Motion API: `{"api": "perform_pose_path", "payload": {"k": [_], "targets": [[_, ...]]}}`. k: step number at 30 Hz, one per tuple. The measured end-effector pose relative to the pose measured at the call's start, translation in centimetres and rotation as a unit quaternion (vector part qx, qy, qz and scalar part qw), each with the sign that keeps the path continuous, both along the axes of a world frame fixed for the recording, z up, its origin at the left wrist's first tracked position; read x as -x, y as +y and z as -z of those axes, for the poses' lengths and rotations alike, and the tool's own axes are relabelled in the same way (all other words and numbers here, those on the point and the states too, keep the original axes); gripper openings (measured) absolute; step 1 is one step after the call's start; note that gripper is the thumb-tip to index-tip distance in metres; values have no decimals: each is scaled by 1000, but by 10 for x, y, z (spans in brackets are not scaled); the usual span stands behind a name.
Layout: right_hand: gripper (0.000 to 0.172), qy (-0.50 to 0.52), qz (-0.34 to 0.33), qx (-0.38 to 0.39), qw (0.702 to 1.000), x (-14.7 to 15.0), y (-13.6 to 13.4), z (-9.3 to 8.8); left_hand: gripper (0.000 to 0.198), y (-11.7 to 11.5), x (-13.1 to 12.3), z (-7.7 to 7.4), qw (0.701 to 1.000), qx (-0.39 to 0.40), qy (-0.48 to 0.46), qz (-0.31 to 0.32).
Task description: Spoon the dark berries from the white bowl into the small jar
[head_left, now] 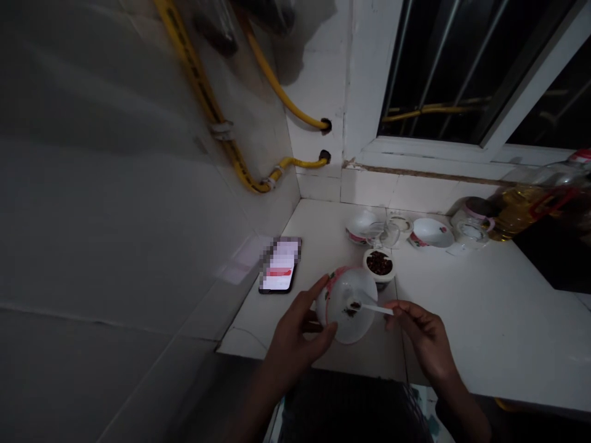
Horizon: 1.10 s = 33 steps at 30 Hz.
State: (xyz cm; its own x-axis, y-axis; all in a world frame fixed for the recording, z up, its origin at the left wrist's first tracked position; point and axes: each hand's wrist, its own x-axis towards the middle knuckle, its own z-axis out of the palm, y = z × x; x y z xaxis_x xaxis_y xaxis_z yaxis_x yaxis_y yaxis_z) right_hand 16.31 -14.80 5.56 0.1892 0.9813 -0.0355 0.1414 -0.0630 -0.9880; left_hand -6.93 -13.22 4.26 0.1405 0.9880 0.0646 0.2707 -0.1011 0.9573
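My left hand (pixel 307 326) is closed on the rim of a white bowl (pixel 355 285) with a pink floral pattern, tilting it toward me. Between thumb and fingers of my right hand (pixel 421 329) is the handle of a small white spoon (pixel 377 309). The spoon's tip is inside the bowl, at a little heap of dark bits (pixel 351 311). Just behind the bowl stands a white-rimmed container (pixel 379 263) filled with reddish-brown dried pieces, whose kind I cannot make out.
A lit phone (pixel 281 264) lies by the left wall. Along the back are two flowered bowls (pixel 431 232), clear glass or plastic ware (pixel 385 234) and a jar (pixel 473 224). An oil bottle (pixel 510 209) and a dark flat surface (pixel 556 252) are at right. Yellow hoses (pixel 244 175) run along the wall.
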Motion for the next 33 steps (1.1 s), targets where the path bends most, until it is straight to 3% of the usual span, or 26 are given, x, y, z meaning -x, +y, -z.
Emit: {"api": "perform_pose_path", "payload": {"k": [6,13,18,22,29,33], "targets": [[42,-97,-21,-11,995,-11,8,-5,70,8,6,-16,998,10,47,45],[26,-183,-128,-17,975,-17,24,-14,61,22,7,-36,988,20,113,99],[25,-121,-171,56,976,-14,28,-5,60,28,8,-38,984,24,132,118],[28,-32,-181,70,980,-3,24,5,62,26,4,-40,980,19,157,124],[35,92,-95,90,987,16,12,16,67,12,-8,-40,962,-4,241,129],[35,135,-62,83,985,18,7,15,66,8,-6,-35,972,15,198,123]]}}
